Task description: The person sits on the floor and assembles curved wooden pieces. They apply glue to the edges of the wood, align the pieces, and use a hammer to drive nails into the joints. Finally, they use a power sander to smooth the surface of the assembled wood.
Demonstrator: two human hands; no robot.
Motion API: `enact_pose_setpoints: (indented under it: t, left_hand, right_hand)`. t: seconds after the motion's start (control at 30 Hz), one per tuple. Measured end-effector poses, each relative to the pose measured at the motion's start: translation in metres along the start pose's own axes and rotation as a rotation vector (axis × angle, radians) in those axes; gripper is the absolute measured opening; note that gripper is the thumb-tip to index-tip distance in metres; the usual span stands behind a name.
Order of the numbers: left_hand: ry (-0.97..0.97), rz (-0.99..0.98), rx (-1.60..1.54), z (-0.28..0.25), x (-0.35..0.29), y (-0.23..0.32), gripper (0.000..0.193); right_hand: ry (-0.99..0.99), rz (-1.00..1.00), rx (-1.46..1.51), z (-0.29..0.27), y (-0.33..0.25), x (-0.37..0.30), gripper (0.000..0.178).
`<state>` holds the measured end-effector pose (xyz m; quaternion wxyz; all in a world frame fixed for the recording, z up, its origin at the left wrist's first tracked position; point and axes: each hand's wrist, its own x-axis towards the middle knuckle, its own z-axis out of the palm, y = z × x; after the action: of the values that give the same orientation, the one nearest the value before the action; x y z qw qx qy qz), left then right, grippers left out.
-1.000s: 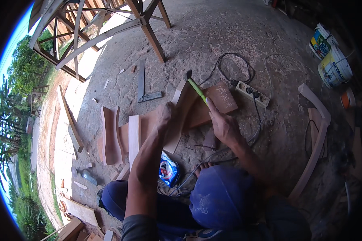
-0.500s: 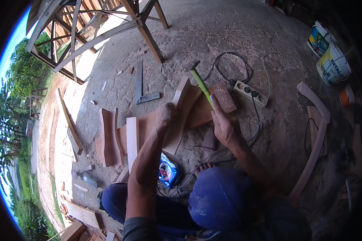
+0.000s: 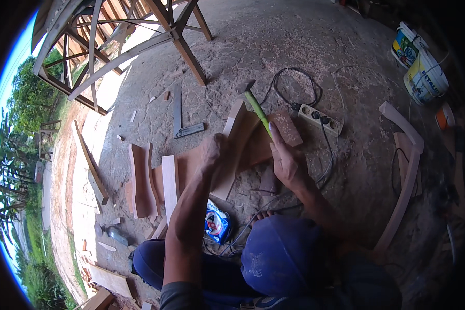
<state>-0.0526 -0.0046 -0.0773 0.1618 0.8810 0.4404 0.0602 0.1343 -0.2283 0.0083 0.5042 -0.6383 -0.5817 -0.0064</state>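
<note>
My left hand (image 3: pixel 211 150) is closed against the near-left side of a curved wooden piece (image 3: pixel 237 137), which stands across a flat brown board (image 3: pixel 289 132) on the floor. Its fingertips are mostly hidden, but it seems to grip the wood's edge. In my right hand (image 3: pixel 285 164) is a hammer (image 3: pixel 258 109) with a green handle, its dark head pointing up and away, apart from the wood. To the left of my left arm, a pale straight wooden piece (image 3: pixel 170 181) and a pair of curved wooden pieces (image 3: pixel 142 178) lean by the board.
A metal square (image 3: pixel 179 111) lies beyond the board. At right are a power strip (image 3: pixel 319 119) with cables, a long curved wooden part (image 3: pixel 405 191) and buckets (image 3: pixel 425 77). A blue packet (image 3: pixel 217 223) sits by my knee. A wooden frame (image 3: pixel 183 51) stands at far left.
The whole view has shifted slightly. Both hands, the hammer and the curved wooden piece keep nearly the same places relative to each other.
</note>
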Motion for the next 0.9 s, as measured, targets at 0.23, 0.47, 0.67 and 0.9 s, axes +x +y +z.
enact_pose_setpoints:
  t: [0.23,0.47,0.67,0.9]
  left_hand:
    - [0.01,0.025,-0.074,0.004,-0.003,0.018,0.035]
    - [0.038,-0.049,-0.128,-0.019,-0.012,0.019,0.026]
    - [0.064,0.013,-0.23,-0.003,-0.002,0.025,0.036]
    - [0.112,-0.032,-0.165,-0.009,-0.017,0.027,0.037]
  right_hand:
    - [-0.369,0.289,-0.209,0.019,0.052,-0.021,0.056]
    - [-0.028,0.068,0.0,0.0,0.002,0.001,0.053]
    - [-0.359,0.217,-0.232,0.026,0.07,-0.021,0.057]
    - [-0.221,0.204,-0.113,0.015,0.052,-0.026,0.06]
